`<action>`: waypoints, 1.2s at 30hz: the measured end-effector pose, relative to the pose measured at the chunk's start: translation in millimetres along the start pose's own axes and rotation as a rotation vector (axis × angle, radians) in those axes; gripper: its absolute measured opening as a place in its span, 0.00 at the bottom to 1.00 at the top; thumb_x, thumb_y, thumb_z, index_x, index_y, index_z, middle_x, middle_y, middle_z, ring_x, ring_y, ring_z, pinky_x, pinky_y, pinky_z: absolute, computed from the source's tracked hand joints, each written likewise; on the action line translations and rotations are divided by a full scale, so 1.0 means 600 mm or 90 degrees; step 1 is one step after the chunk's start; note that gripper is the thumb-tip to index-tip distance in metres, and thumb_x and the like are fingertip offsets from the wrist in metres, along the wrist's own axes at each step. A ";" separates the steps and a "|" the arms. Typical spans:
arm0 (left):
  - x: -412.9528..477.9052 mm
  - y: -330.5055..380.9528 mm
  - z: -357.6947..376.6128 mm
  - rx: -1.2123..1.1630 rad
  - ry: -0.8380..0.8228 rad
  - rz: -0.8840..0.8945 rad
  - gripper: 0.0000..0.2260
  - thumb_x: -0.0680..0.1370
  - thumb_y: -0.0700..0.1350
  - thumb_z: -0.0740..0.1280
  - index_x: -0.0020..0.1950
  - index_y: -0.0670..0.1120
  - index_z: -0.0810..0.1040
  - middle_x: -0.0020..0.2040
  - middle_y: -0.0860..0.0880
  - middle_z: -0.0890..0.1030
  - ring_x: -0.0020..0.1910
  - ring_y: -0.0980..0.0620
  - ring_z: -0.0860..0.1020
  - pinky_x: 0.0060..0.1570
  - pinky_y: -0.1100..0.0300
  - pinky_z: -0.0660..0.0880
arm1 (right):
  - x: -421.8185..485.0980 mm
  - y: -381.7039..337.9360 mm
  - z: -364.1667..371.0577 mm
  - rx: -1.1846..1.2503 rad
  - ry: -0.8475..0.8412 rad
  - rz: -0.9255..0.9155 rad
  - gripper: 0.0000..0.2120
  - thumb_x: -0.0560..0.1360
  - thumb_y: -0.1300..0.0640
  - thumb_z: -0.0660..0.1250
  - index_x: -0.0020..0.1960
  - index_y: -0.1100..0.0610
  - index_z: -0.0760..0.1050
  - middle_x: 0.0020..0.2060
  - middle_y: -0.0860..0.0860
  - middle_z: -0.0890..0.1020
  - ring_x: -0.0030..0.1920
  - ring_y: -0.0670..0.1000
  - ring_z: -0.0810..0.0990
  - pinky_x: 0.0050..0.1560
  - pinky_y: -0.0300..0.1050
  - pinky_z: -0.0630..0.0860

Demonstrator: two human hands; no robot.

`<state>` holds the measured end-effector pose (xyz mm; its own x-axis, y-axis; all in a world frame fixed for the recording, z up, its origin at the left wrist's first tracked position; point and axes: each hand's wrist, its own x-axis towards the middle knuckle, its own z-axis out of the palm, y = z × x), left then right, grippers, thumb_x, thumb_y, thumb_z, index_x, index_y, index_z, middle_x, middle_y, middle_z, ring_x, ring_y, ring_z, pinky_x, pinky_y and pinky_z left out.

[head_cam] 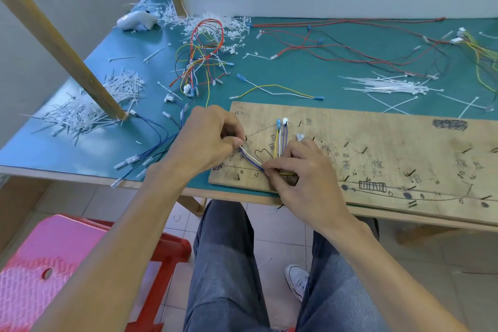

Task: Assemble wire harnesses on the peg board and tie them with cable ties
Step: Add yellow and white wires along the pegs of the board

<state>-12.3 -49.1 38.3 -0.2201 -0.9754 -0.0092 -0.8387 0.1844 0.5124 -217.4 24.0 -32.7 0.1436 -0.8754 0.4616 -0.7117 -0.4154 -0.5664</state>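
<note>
A worn wooden peg board with nails and pen marks lies on the green table. At its left end runs a small wire bundle of white, blue and yellow wires, with connector ends pointing away from me. My left hand pinches the bundle's left end by a nail. My right hand pinches the same wires where they bend near the board's front edge. A pile of white cable ties lies behind the board.
A tangle of red and yellow wires and a yellow-white lead lie behind the board. Long red-black wires cross the back. Cut tie scraps heap around a wooden post. A pink stool stands at my left.
</note>
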 end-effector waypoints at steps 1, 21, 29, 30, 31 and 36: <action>0.001 0.002 0.002 0.008 -0.001 -0.002 0.07 0.75 0.40 0.78 0.41 0.53 0.87 0.35 0.58 0.83 0.37 0.61 0.80 0.37 0.68 0.71 | 0.000 0.000 0.000 -0.001 0.000 0.003 0.04 0.77 0.54 0.75 0.49 0.47 0.88 0.39 0.40 0.71 0.47 0.50 0.71 0.47 0.57 0.73; -0.075 0.057 0.031 0.105 0.065 0.216 0.08 0.75 0.40 0.74 0.52 0.50 0.85 0.51 0.54 0.82 0.56 0.49 0.77 0.55 0.47 0.78 | -0.018 0.001 -0.066 0.064 0.056 0.116 0.11 0.74 0.55 0.80 0.55 0.51 0.86 0.49 0.43 0.83 0.54 0.50 0.78 0.58 0.43 0.73; -0.102 0.060 0.085 -0.028 0.126 0.168 0.07 0.71 0.39 0.81 0.47 0.46 0.89 0.43 0.51 0.87 0.44 0.49 0.83 0.50 0.48 0.81 | -0.029 0.014 -0.081 0.012 -0.014 0.158 0.06 0.74 0.52 0.80 0.50 0.50 0.88 0.46 0.42 0.85 0.54 0.48 0.77 0.59 0.46 0.75; -0.100 0.061 0.086 -0.034 0.126 0.166 0.07 0.72 0.39 0.81 0.47 0.46 0.89 0.43 0.51 0.86 0.43 0.49 0.83 0.49 0.48 0.81 | -0.027 0.014 -0.079 0.022 -0.006 0.171 0.06 0.74 0.52 0.80 0.50 0.49 0.88 0.45 0.42 0.85 0.54 0.47 0.77 0.58 0.45 0.75; -0.098 0.061 0.087 -0.037 0.125 0.163 0.06 0.72 0.39 0.81 0.47 0.46 0.89 0.43 0.51 0.86 0.43 0.49 0.82 0.50 0.47 0.81 | -0.024 0.015 -0.078 0.028 -0.005 0.181 0.05 0.74 0.52 0.80 0.49 0.49 0.88 0.45 0.41 0.85 0.53 0.47 0.77 0.57 0.45 0.75; -0.081 0.058 0.087 0.003 0.080 0.173 0.04 0.73 0.40 0.80 0.46 0.46 0.89 0.44 0.52 0.84 0.49 0.47 0.79 0.52 0.47 0.78 | -0.011 0.018 -0.075 -0.002 -0.065 0.179 0.02 0.75 0.49 0.78 0.47 0.46 0.87 0.42 0.42 0.82 0.52 0.50 0.73 0.52 0.49 0.74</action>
<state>-56.7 10.8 11.7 -0.3746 -0.8972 0.2341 -0.7597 0.4417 0.4773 -257.1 36.3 -10.9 0.0082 -0.9764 0.2157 -0.7354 -0.1521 -0.6603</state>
